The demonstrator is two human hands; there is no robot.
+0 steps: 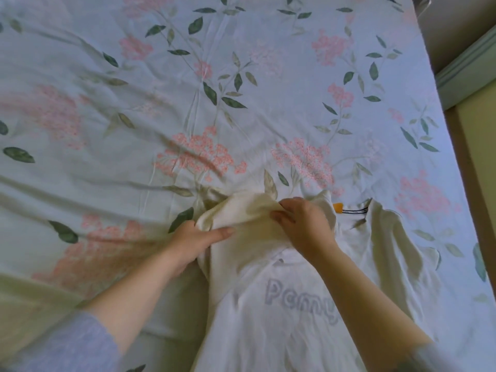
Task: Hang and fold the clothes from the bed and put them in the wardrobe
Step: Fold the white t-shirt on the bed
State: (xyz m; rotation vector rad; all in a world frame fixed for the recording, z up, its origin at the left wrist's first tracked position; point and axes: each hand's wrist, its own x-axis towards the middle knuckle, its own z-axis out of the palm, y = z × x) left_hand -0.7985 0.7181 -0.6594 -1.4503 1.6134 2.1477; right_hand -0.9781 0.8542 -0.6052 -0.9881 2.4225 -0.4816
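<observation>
Shirt (281, 331), cream, is lying flat on the flowered sheet (188, 89), its collar pointing away from the person. Left of the shirt, a grey cuff (67, 345) is showing at the end of a bare forearm. At the shirt's left shoulder the left hand (193, 242) is gripping the sleeve (241, 218): the thumb is lying straight on top of the cloth and the fingers are tucking out of sight beneath it. The sleeve is sitting bunched and raised over the shirt's chest. Just right of it, the right hand (306, 229) is pinching the sleeve's upper edge, its fingers curling round the fold. At the shirt's collar an orange tag (338, 208) is sticking out beside the right hand, and a black label (354, 211) is running along the neckline just right of that. Pale lettering (300, 295) is showing across the shirt's chest, below the right wrist. The right sleeve (397, 251) is lying spread flat on the shirt's right side.
</observation>
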